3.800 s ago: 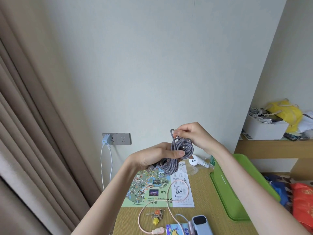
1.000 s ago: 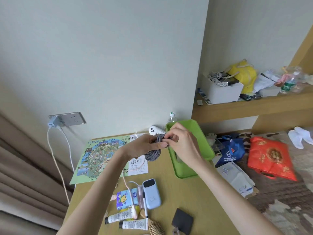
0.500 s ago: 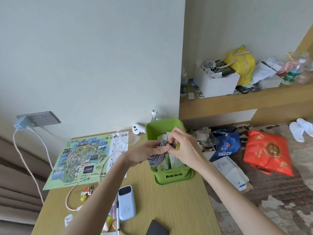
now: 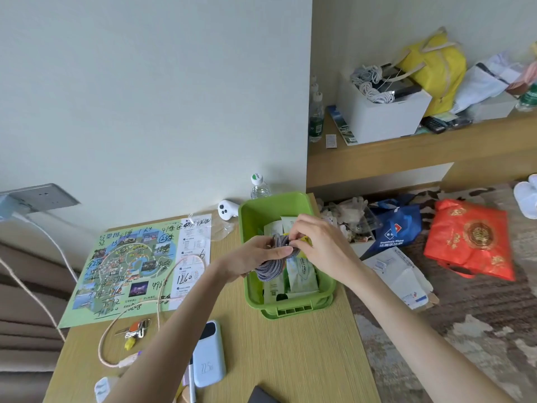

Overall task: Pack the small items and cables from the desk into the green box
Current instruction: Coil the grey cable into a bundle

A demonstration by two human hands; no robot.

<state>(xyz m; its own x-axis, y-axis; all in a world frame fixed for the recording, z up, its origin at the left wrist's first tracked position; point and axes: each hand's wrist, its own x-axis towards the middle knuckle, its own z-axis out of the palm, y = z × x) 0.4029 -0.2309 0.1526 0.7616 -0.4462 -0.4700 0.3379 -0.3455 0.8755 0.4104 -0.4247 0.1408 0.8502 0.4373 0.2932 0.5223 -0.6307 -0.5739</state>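
- In left hand (image 4: 255, 258) and right hand (image 4: 319, 245), both pinched tight: grey cable coil (image 4: 271, 269), just above green box (image 4: 290, 311), 1 o'clock on desk (image 4: 290, 362).
- Probably light, soft, springy; best gripped across bundled loops.

"Domino's Pizza" on blue bag (image 4: 398, 221); "1260" on paper (image 4: 193, 245).
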